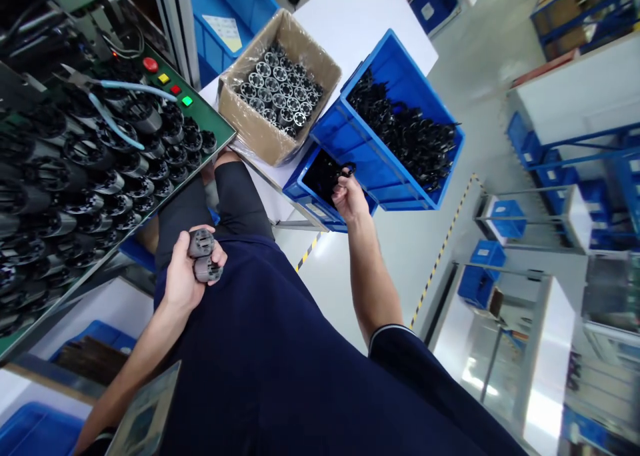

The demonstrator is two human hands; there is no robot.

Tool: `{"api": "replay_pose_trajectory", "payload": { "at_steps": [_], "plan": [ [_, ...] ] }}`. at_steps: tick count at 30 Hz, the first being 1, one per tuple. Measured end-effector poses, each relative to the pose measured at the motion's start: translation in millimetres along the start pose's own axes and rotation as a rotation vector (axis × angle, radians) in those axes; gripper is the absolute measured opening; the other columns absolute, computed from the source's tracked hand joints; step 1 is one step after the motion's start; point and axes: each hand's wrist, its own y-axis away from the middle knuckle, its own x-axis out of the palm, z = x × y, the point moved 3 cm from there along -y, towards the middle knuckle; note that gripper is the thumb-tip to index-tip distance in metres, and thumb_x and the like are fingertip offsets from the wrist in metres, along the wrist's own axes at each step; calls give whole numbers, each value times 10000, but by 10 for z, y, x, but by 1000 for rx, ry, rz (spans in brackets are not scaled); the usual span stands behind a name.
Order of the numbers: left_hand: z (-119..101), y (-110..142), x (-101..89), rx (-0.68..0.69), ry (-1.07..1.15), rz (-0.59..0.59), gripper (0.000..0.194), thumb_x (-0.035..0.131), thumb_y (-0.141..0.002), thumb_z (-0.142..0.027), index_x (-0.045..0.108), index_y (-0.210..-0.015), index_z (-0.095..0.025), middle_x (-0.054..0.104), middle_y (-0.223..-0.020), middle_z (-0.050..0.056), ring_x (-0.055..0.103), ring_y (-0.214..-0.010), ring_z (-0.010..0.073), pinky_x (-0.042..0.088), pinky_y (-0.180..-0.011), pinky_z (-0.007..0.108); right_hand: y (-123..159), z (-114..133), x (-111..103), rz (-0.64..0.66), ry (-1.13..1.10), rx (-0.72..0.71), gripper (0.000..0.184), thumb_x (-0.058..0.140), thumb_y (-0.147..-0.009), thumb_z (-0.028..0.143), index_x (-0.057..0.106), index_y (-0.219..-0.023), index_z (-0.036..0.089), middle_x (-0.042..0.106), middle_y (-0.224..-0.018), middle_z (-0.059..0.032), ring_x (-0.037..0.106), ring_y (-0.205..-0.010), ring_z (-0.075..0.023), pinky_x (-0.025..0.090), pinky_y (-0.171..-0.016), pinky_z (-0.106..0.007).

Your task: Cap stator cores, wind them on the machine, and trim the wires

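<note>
Green bench, white table, grey floor; left hand round two cylinders, right hand round a black part.

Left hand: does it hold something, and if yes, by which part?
The left hand holds two grey cylinders, gripped around their curved sides.

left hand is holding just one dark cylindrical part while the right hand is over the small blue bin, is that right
Not quite: the head view shows the left hand holding two dark cylindrical parts, not one. The right hand is over the small blue bin, as you say.
</note>
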Motion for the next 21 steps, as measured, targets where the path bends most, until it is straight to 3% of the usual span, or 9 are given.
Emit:
{"api": "replay_pose_trajectory", "payload": {
  "at_steps": [4,6,10,13,17,21],
  "plan": [
    [-101,58,171,65,-4,31,533,813,-1054,-758,736,-1170,-244,658,-689,33,658,-620,251,401,-373,249,376,171,297,122,-84,-51,657,1103,-625,527,637,-1041,325,427,-679,134,394,-514,-83,389,-460,-210],
    [-163,87,336,120,-13,71,553,805,-1070,-773,752,-1157,-229,692,-687,46,689,-633,248,497,-461,273,679,258,536,236,-109,-145,690,1160,-601,583,673,-1014,322,503,-702,115,430,-505,-84,421,-453,-233],
    [-264,146,677,212,-17,176,650,818,-1053,-852,787,-1174,-214,719,-721,38,695,-629,226,630,-660,356,1423,559,1093,571,-157,-540,490,1175,-749,500,768,-941,306,638,-737,74,582,-569,-112,581,-562,-276],
    [-324,205,825,274,-44,171,651,806,-1069,-852,826,-1248,-226,772,-913,61,734,-732,234,658,-712,382,1784,772,1389,739,-227,-634,340,1127,-847,379,818,-968,308,726,-773,54,680,-620,-142,640,-619,-299],
    [-412,272,891,445,-148,77,596,734,-1152,-788,885,-1394,-264,794,-1213,87,780,-1095,276,688,-949,398,1820,931,1539,793,-275,-725,244,1032,-887,224,854,-1027,315,824,-831,16,768,-693,-195,681,-640,-336],
    [-426,267,890,505,-239,78,598,762,-1146,-765,897,-1397,-240,780,-1260,112,742,-1076,268,648,-964,404,1702,949,1575,903,-254,-818,336,1090,-817,220,879,-1054,331,845,-827,22,767,-633,-197,688,-585,-326]
  ]
}}
